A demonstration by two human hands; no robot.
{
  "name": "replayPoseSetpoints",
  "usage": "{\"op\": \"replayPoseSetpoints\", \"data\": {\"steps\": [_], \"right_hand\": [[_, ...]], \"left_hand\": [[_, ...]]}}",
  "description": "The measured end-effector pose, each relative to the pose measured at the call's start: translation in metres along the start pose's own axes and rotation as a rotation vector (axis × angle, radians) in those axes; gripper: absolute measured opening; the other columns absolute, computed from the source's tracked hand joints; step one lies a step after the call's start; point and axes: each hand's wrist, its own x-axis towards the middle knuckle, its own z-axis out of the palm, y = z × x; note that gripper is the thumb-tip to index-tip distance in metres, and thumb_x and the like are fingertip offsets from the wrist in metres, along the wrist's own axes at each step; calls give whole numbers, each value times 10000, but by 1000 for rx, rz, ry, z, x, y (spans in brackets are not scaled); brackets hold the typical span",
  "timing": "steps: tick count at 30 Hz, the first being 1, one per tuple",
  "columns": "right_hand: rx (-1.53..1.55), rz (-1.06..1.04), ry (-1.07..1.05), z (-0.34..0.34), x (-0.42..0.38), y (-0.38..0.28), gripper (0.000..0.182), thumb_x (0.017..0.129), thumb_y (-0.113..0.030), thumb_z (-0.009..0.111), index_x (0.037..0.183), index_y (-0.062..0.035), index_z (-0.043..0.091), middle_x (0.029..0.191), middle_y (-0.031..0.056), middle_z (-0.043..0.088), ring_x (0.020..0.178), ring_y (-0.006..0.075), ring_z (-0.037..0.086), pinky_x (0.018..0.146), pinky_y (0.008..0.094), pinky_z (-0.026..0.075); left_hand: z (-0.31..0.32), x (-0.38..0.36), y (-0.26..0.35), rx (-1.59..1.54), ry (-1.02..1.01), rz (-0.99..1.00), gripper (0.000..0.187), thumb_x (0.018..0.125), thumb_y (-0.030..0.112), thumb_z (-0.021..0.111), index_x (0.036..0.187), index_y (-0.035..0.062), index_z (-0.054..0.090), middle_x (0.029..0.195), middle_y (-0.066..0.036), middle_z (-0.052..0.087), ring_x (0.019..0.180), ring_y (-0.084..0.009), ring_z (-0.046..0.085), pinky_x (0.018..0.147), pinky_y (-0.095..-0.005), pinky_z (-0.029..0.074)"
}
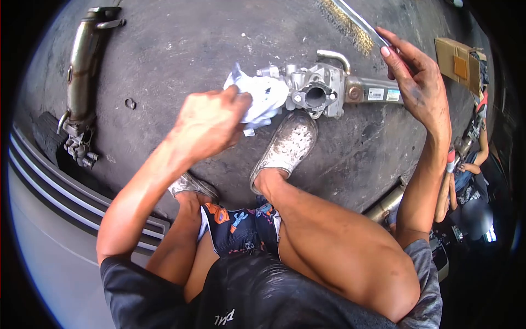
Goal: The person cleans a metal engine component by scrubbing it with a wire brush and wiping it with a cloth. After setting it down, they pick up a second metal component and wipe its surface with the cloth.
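My left hand point(211, 120) is closed around a crumpled white rag point(266, 98), which overlaps the left end of a silvery metal engine part point(335, 82). That part lies on the dark floor, its round port facing up. A short bent tube curves off its top, and a flat body with white labels point(376, 94) runs right from it. Pinched in the fingers of my right hand point(419, 82) is a wire brush point(350, 27) with brass-coloured bristles, raised above the labelled end. Part of the brush handle is hidden by the hand.
A long metal exhaust pipe section point(82, 66) lies at the left, with a small ring clamp point(130, 103) nearby. My dirty white clog point(290, 142) is close below the engine part. An open cardboard box point(455, 63) stands at right; another person point(474, 170) works below it.
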Motion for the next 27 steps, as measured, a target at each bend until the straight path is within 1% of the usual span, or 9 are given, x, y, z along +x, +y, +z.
{"op": "replayPoseSetpoints", "data": {"steps": [4,11,13,14,15,17,20,24,27], "right_hand": [[76,33,-53,-3,-6,1,379,1029,-253,665,1396,-159,670,726,-59,507,677,48,458,615,222,399],[203,61,-511,-22,-25,-43,302,994,-187,705,1276,-81,728,769,9,666,671,88,556,600,273,460],[142,-6,-565,16,-36,-41,240,976,-155,713,1188,-48,751,784,112,717,636,176,609,619,324,504],[158,-68,-437,43,-42,-52,203,972,-139,704,1125,-16,755,745,181,694,607,254,611,624,374,519],[125,41,-524,32,-39,-67,226,974,-135,691,1148,-1,744,712,200,677,590,279,606,627,395,523],[127,121,-531,20,-47,-63,310,981,-143,718,1283,-75,725,724,36,649,615,82,538,580,264,482],[107,359,-535,-10,-51,-78,312,977,-137,717,1285,-93,732,761,55,656,606,96,544,560,265,481],[21,-213,-343,52,-68,-61,304,979,-106,701,1277,-46,720,679,98,610,580,98,516,541,273,455],[81,140,-468,20,-71,-79,305,990,-99,686,1285,-23,704,610,85,536,561,90,454,526,275,413]], "left_hand": [[-48,-20,-41,-118,47,-303,336,807,217,746,1099,51,765,1044,-176,746,821,-327,744,777,-439,601],[-90,-33,-94,72,214,-366,310,883,250,714,1040,-14,755,939,-182,732,782,-291,714,766,-427,556],[-85,-29,-92,-2,250,-369,308,880,253,715,1029,-15,746,946,-193,720,783,-312,706,769,-437,549],[-76,-25,-91,-23,263,-346,303,881,246,712,1038,-12,741,966,-199,716,801,-324,704,774,-440,549],[-67,-23,-90,-46,277,-323,298,882,238,708,1047,-8,736,986,-205,711,819,-336,703,779,-443,549],[-44,-21,-81,-174,264,-250,289,905,202,692,1106,-5,710,1005,-212,700,844,-333,702,798,-443,557],[-25,-17,-57,-517,12,-439,307,1015,276,636,1091,-17,694,934,-221,680,812,-310,682,776,-442,537],[4,-18,-43,-544,76,-427,393,1050,341,597,1065,-46,663,876,-214,674,798,-316,653,803,-469,506],[7,-15,-34,-683,-13,-523,457,1063,392,570,1070,-59,646,827,-221,655,763,-298,641,787,-466,506]]}}
